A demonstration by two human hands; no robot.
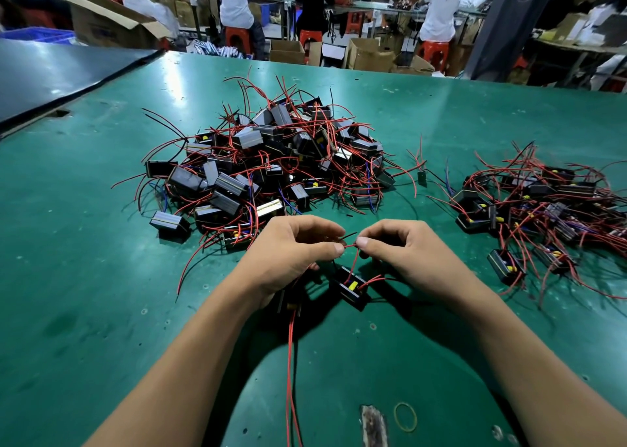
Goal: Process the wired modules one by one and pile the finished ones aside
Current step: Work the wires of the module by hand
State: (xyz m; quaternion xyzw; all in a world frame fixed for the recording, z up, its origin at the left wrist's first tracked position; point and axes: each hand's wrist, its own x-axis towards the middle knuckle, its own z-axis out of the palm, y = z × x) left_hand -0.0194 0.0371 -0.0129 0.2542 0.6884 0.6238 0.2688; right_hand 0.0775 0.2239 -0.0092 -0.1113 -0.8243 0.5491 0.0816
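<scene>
Head view, left hand point(288, 253) and right hand point(407, 253) pinching red wire point(353, 264) above module point(351, 289)

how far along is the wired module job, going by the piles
Done, probably: the smaller pile at right. In hand: the left hand and right hand pinch the red wires of one module. Left: the larger pile at centre, so likely under half finished.
</scene>
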